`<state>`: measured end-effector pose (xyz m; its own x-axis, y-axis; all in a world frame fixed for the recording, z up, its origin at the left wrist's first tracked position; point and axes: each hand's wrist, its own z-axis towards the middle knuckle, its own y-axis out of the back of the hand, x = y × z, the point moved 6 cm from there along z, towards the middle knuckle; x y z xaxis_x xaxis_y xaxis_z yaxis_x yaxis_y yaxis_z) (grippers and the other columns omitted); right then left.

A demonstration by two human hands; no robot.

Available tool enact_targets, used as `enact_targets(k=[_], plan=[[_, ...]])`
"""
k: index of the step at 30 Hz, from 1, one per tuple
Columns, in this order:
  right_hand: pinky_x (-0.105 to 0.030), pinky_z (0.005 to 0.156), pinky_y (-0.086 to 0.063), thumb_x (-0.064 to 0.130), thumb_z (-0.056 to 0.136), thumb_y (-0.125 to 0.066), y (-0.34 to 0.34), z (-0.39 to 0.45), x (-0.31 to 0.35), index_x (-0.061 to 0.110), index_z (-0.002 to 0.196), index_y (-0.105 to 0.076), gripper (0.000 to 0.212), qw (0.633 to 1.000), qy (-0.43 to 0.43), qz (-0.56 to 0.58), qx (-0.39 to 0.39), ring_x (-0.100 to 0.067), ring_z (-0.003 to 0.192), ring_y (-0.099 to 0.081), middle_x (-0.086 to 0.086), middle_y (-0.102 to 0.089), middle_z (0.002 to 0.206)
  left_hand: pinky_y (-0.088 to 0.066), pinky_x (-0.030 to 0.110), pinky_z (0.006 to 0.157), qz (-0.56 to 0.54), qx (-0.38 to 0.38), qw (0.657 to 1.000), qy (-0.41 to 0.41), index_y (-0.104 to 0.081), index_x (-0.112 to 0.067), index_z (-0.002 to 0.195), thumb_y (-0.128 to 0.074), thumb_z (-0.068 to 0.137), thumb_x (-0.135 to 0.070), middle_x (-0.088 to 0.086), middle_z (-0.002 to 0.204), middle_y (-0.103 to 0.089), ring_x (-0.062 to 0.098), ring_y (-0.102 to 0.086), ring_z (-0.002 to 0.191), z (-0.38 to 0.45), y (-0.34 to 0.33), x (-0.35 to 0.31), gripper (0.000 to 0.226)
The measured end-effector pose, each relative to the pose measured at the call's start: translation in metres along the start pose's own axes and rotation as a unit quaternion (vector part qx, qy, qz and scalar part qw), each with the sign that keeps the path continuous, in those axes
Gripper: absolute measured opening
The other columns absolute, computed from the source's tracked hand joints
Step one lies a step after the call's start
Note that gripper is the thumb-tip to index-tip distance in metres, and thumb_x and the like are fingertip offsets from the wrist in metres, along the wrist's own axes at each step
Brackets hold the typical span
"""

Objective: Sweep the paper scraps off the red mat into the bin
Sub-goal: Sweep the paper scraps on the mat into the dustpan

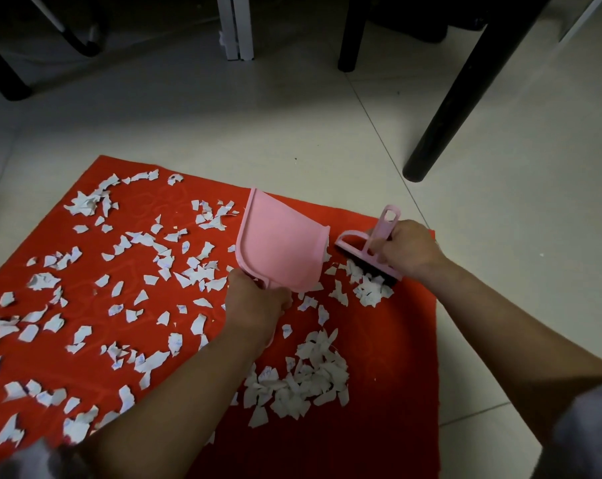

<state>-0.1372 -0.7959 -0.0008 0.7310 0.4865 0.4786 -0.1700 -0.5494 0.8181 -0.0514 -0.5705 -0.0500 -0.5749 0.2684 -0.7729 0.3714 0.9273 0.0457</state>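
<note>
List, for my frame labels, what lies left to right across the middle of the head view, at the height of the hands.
Scattered paper scraps → left hand on the dustpan handle → pink dustpan → pink brush → right hand → bare floor tiles.

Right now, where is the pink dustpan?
In the head view, the pink dustpan is near the far right part of the red mat, held by the left hand, with the pink brush just to its right.
</note>
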Motion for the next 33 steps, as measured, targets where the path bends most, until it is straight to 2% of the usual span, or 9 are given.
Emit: enact_targets(k=[4, 7, 11, 14, 17, 20, 24, 27, 33], plan=[[-0.046, 0.08, -0.055, 0.018, 0.087, -0.056, 0.018, -0.008, -0.017, 0.011, 0.091, -0.071, 0.017, 0.985, -0.028, 0.147, -0.083, -0.028, 0.08, -0.066, -0.012, -0.07, 0.091, -0.04, 0.008, 0.035, -0.02, 0.003, 1.0, 0.016, -0.051, 0.003, 0.121, -0.068, 0.076, 0.006, 0.018, 0.101, -0.064, 0.016, -0.06, 0.063, -0.005, 0.001, 0.003, 0.048], [-0.037, 0.061, -0.051, 0.025, 0.09, -0.053, 0.017, -0.016, -0.022, 0.005, 0.094, -0.071, 0.027, 0.989, -0.033, 0.085, -0.116, -0.026, 0.065, -0.061, -0.012, -0.066, 0.074, -0.04, 0.008, 0.035, -0.019, 0.001, 1.0, 0.014, -0.05, 0.003, 0.122, -0.067, 0.078, 0.007, 0.02, 0.101, -0.065, 0.017, -0.061, 0.063, -0.008, 0.002, 0.003, 0.047], [-0.02, 0.043, -0.035, 0.03, 0.094, -0.05, -0.01, -0.027, -0.022, 0.007, 0.1, -0.07, 0.03, 0.999, -0.017, 0.003, -0.035, -0.013, 0.048, -0.05, -0.003, -0.057, 0.061, -0.04, 0.008, 0.034, -0.012, 0.005, 1.0, 0.008, -0.049, 0.001, 0.124, -0.065, 0.08, 0.007, 0.019, 0.104, -0.065, 0.017, -0.06, 0.064, -0.013, 0.001, 0.001, 0.046], [-0.037, 0.067, -0.055, 0.021, 0.091, -0.053, -0.002, -0.034, -0.019, 0.009, 0.1, -0.071, 0.023, 0.992, -0.033, 0.116, -0.045, -0.025, 0.072, -0.066, -0.011, -0.069, 0.08, -0.042, 0.01, 0.035, -0.013, 0.006, 1.0, 0.003, -0.047, -0.003, 0.128, -0.065, 0.08, 0.008, 0.018, 0.105, -0.065, 0.018, -0.062, 0.065, -0.015, 0.001, 0.001, 0.052], [-0.046, 0.079, -0.054, 0.02, 0.09, -0.055, 0.015, -0.04, -0.018, 0.011, 0.102, -0.07, 0.022, 0.982, -0.034, 0.151, -0.104, -0.033, 0.081, -0.065, -0.016, -0.069, 0.087, -0.042, 0.01, 0.035, -0.009, 0.011, 1.0, -0.007, -0.049, -0.003, 0.126, -0.064, 0.08, 0.009, 0.017, 0.106, -0.064, 0.018, -0.062, 0.067, -0.017, 0.0, 0.001, 0.05], [-0.033, 0.062, -0.048, 0.024, 0.092, -0.052, 0.016, -0.043, -0.029, 0.01, 0.103, -0.07, 0.026, 0.985, -0.044, 0.101, -0.132, -0.027, 0.066, -0.061, -0.013, -0.066, 0.074, -0.045, 0.011, 0.039, 0.01, 0.025, 0.999, -0.024, -0.05, -0.004, 0.125, -0.065, 0.079, 0.01, 0.015, 0.11, -0.063, 0.021, -0.064, 0.073, -0.02, -0.004, 0.0, 0.05], [-0.02, 0.041, -0.03, 0.031, 0.096, -0.044, -0.013, -0.053, -0.03, 0.007, 0.101, -0.069, 0.035, 0.997, -0.021, 0.013, -0.066, -0.012, 0.043, -0.043, 0.0, -0.049, 0.053, -0.047, 0.012, 0.04, 0.024, 0.023, 0.999, -0.033, -0.048, -0.003, 0.126, -0.066, 0.08, 0.006, 0.014, 0.106, -0.065, 0.02, -0.066, 0.071, -0.022, -0.007, 0.001, 0.051], [-0.036, 0.061, -0.056, 0.025, 0.094, -0.05, -0.011, -0.059, -0.023, 0.01, 0.1, -0.07, 0.026, 0.992, -0.019, 0.106, -0.059, -0.027, 0.064, -0.065, -0.012, -0.068, 0.073, -0.046, 0.012, 0.039, 0.024, 0.021, 0.999, -0.036, -0.049, -0.003, 0.126, -0.066, 0.08, 0.006, 0.015, 0.107, -0.065, 0.021, -0.066, 0.07, -0.022, -0.008, 0.001, 0.05], [-0.048, 0.078, -0.055, 0.02, 0.091, -0.053, 0.021, -0.055, -0.032, 0.008, 0.096, -0.07, 0.021, 0.968, -0.048, 0.194, -0.153, -0.033, 0.076, -0.066, -0.016, -0.07, 0.083, -0.046, 0.011, 0.038, 0.05, 0.022, 0.997, -0.048, -0.049, -0.003, 0.127, -0.066, 0.08, 0.006, 0.015, 0.107, -0.064, 0.021, -0.065, 0.069, -0.023, -0.008, 0.001, 0.051]])
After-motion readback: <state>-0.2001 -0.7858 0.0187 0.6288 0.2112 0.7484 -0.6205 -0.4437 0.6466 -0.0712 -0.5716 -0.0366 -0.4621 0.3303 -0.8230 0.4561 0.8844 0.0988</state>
